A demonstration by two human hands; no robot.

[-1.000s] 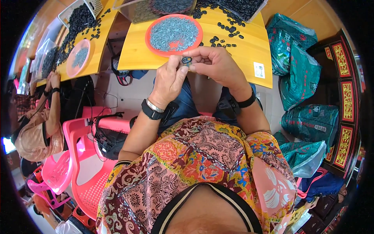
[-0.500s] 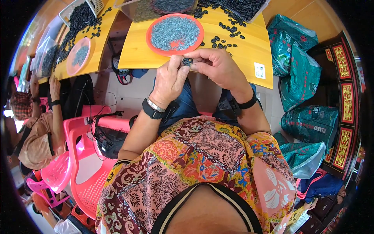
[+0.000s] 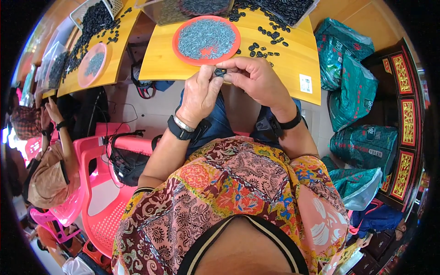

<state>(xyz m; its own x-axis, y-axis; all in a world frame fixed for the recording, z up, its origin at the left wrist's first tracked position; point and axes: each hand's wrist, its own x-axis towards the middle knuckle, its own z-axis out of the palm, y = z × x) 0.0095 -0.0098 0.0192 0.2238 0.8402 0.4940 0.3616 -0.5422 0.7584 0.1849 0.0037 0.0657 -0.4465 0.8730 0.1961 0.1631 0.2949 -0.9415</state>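
Note:
At the table's near edge my two hands meet around a small black oval part (image 3: 220, 72) with an opening in it. Thumb and fingers of my left hand (image 3: 201, 94) pinch it from the left. My right hand (image 3: 261, 82) has its thumb and forefinger closed against the part's right side; whether a small pin is between them is too small to tell. Just beyond the hands lies a round orange-red tray (image 3: 175, 43) of small silvery metal pins (image 3: 206, 36).
Loose black oval parts (image 3: 273, 35) lie on the yellow table (image 3: 158, 59), with clear bins (image 3: 158, 13) of more at the back. Green bags (image 3: 353, 96) stand at the right. A co-worker (image 3: 55, 174) sits at the left by a second tray (image 3: 84, 78) and a pink chair (image 3: 107, 215).
My hands and the black part have barely moved. At the left, the co-worker's hands have drawn back from the table edge and come closer together.

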